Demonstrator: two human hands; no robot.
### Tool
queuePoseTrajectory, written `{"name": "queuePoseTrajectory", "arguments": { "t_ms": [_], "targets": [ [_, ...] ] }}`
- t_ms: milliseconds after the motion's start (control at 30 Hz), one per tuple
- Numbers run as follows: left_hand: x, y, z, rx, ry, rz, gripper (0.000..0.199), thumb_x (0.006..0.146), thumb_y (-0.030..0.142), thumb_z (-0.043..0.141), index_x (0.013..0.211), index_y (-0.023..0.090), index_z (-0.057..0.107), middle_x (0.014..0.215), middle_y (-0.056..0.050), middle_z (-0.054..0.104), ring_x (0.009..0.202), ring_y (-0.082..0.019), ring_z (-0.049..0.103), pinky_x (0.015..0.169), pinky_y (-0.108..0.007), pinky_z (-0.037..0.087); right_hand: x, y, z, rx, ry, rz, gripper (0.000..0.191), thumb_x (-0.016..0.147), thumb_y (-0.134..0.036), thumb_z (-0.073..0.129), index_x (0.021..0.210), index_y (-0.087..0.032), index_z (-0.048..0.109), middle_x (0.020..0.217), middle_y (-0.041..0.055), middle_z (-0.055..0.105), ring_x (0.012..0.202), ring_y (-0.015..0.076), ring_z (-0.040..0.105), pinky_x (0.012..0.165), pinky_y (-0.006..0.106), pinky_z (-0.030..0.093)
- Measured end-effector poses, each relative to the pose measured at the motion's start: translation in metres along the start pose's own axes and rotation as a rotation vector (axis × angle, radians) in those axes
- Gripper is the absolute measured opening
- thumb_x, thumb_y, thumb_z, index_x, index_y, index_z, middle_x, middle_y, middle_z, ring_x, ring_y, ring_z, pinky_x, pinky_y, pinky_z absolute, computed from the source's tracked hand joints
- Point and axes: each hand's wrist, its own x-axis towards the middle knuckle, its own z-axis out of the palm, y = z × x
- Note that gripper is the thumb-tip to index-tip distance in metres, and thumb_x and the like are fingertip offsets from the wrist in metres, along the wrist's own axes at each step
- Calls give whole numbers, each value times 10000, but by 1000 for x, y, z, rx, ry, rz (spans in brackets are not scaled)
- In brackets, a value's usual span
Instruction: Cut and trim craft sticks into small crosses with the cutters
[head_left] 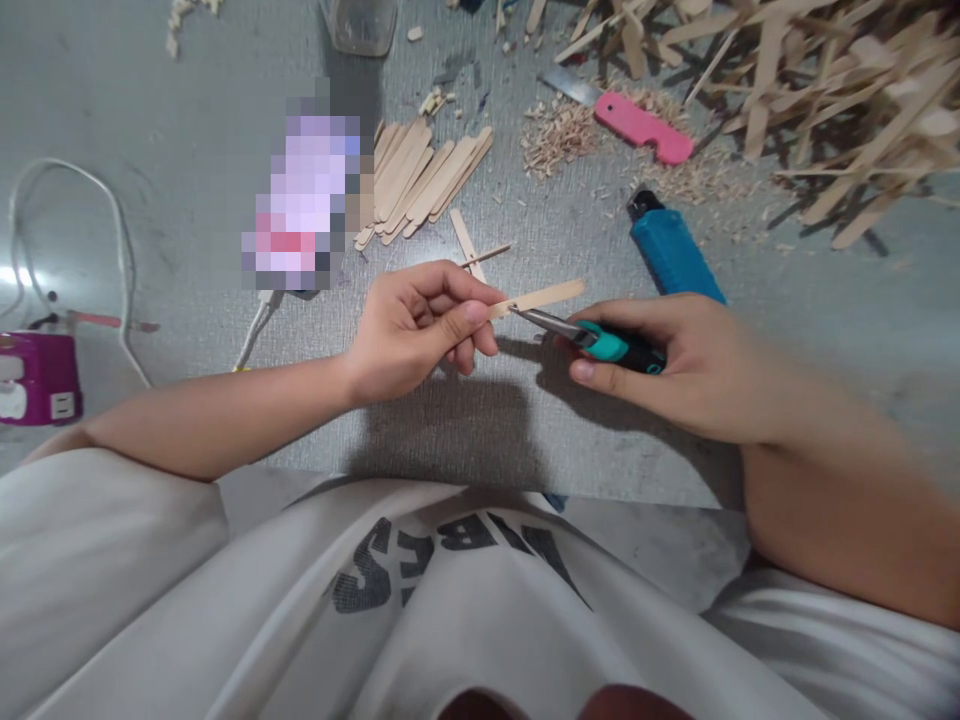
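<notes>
My left hand pinches a flat wooden craft stick near its left end, between thumb and forefinger. The stick points to the right, held above the table. Closed around a teal and black handle, my right hand holds a tapering metal-tipped hand tool. Its tip touches the stick close to my left fingertips; the exact kind of tool is unclear. Just behind my left hand, a loose craft stick lies crossed by a thin dark sliver.
Fanned craft sticks lie beyond my left hand, beside a blurred-out phone on a white cable. A blue-handled cutter and a pink-handled knife lie among shavings. A large stick heap fills the far right.
</notes>
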Motion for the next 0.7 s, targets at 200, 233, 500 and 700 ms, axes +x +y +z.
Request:
{"name": "queuePoseTrajectory", "arguments": {
  "t_ms": [200,233,500,700],
  "targets": [
    [-1,0,-2,20,-15,-9,531,897,653,957,902,164,748,692,-27,803,468,-85,665,477,-201,581,-3,-4,2,-39,-37,30,405,980,-693,689,936,-302,784,825,36,782,696,258,655,647,413,497],
    [-1,0,-2,27,-11,-17,513,892,627,969,896,165,747,688,-27,802,461,-85,658,472,-201,579,-3,-4,3,-46,-34,35,394,984,-682,691,922,-302,775,809,33,774,676,252,644,633,410,485],
    [0,0,-2,26,21,-21,206,895,251,925,860,149,750,658,-15,789,413,-60,601,428,-172,504,0,-10,4,-104,-17,39,289,990,-519,666,827,-285,715,616,11,625,554,206,537,541,386,377],
    [2,0,-4,-47,0,-64,301,878,292,969,858,157,702,635,6,765,416,-57,594,426,-169,486,1,-3,11,-43,21,-35,308,986,-504,666,802,-258,695,608,0,544,559,171,443,530,360,314]
  ]
}}
